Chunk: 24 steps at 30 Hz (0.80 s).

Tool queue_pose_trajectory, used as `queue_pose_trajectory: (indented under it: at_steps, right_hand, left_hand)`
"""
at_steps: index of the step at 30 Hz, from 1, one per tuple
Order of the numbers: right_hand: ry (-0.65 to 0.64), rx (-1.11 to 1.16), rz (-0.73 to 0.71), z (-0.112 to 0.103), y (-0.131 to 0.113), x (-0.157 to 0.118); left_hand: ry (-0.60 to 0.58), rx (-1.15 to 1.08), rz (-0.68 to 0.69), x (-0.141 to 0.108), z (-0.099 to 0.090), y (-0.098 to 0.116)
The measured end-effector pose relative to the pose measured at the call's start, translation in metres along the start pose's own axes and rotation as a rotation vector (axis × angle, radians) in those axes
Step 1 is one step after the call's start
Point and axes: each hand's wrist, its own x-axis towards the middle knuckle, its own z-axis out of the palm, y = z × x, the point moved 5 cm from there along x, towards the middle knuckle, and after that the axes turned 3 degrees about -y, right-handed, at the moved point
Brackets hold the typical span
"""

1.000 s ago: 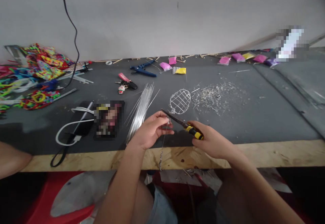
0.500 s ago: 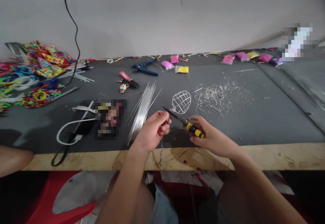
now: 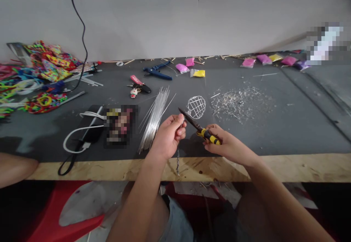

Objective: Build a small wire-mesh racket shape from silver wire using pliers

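My left hand [image 3: 171, 134] pinches a small piece of silvery wirework between thumb and fingers. From below this hand hangs a thin twisted wire chain [image 3: 178, 161], reaching over the wooden table edge. My right hand [image 3: 223, 139] is wrapped round the yellow-and-black handles of long-nosed pliers [image 3: 201, 127]. Their dark jaws point up and left, close beside the wirework at my left fingertips; whether they touch it I cannot tell. Just beyond the jaws, a rounded wire grid [image 3: 196, 107] lies on the grey tabletop. Left of my left hand is a bundle of straight wires [image 3: 155, 121].
Wire clippings [image 3: 238, 103] are scattered to the right. Blue cutters [image 3: 157, 71], keys [image 3: 138, 87] and small coloured packets [image 3: 199, 73] lie farther back. A phone-like black device [image 3: 94, 127] with a white cable is on the left, near colourful pipe-cleaner-like strands [image 3: 44, 99]. Another person's arm [image 3: 16, 169] rests at far left.
My left hand has lifted slightly, raising the hanging chain with it. The pliers have stayed close to the left fingertips. The whole view has shifted a little.
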Motion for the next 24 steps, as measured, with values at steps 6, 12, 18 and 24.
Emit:
queue_pose_trajectory:
  at_steps: [6, 12, 18, 24]
  right_hand:
    - [0.003, 0.039, 0.050, 0.001, 0.005, 0.001]
    - [-0.001, -0.041, 0.093, -0.005, 0.004, -0.003]
    - [-0.073, 0.035, 0.048, -0.016, 0.002, -0.010]
    - [0.077, -0.006, 0.139, -0.045, 0.023, -0.017]
  left_hand:
    - [-0.010, -0.003, 0.015, 0.004, 0.002, 0.000]
    - [-0.033, -0.011, 0.020, 0.006, 0.003, 0.003]
    - [-0.053, -0.065, 0.086, 0.003, -0.004, 0.020]
    - [-0.078, -0.142, 0.072, 0.001, -0.011, 0.029]
